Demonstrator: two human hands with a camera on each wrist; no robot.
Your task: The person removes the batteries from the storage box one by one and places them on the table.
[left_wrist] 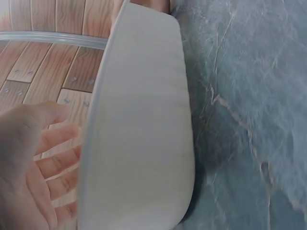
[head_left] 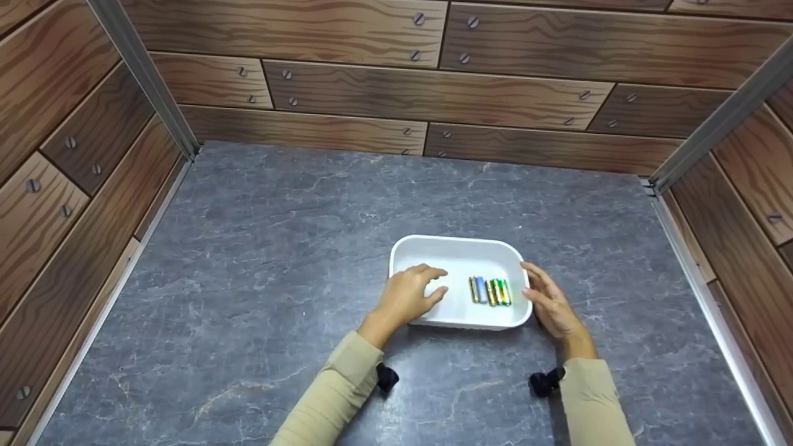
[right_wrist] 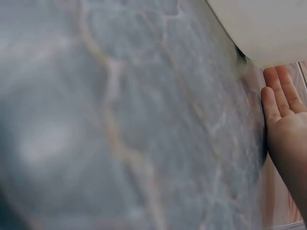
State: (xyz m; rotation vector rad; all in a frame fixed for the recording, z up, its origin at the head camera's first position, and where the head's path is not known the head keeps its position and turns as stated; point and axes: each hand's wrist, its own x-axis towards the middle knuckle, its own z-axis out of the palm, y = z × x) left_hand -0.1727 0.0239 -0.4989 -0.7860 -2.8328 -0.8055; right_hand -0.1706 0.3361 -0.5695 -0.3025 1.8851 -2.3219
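Note:
A white rectangular tub with rounded corners stands on the floor surface. Inside it, toward the right end, several batteries lie side by side in a row, with gold, blue and green casings. My left hand hovers over the tub's left part, thumb and fingers apart, holding nothing. In the left wrist view, that hand shows above the tub's rim. At the tub's right end, my right hand touches the outer wall and rim with its fingertips. The right wrist view shows its fingers fairly straight beside the tub.
Grey marbled flooring surrounds the tub. Wood-patterned walls close off the back and both sides, with metal strips along the edges. A black wrist device hangs at the right sleeve, and another at the left.

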